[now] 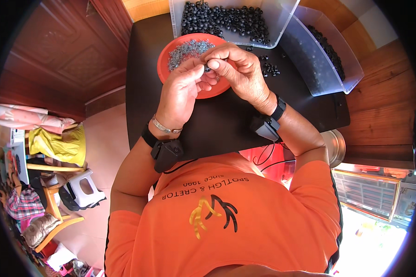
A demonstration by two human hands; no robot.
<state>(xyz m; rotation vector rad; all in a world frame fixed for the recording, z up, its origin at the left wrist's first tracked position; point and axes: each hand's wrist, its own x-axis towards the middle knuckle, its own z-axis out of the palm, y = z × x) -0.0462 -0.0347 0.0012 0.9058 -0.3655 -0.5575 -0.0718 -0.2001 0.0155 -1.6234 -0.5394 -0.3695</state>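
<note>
Both my hands meet above a round red plate (163, 69) that holds a heap of small silvery metal parts (189, 50). Between the fingertips is a small round black part (206, 69), mostly covered by the fingers. My left hand (182, 87) pinches it from the left with thumb and fingers closed. Opposite, my right hand (239, 71) has its thumb and forefinger pressed together at the same part. Whether a metal piece is also held there I cannot tell.
A clear plastic bin (282, 27) of black round parts (222, 21) stands behind the plate. To its right, a second translucent bin (319, 69) holds more. Several loose black parts (270, 70) lie on the dark table (208, 124). A white stool (85, 189) stands on the floor at left.
</note>
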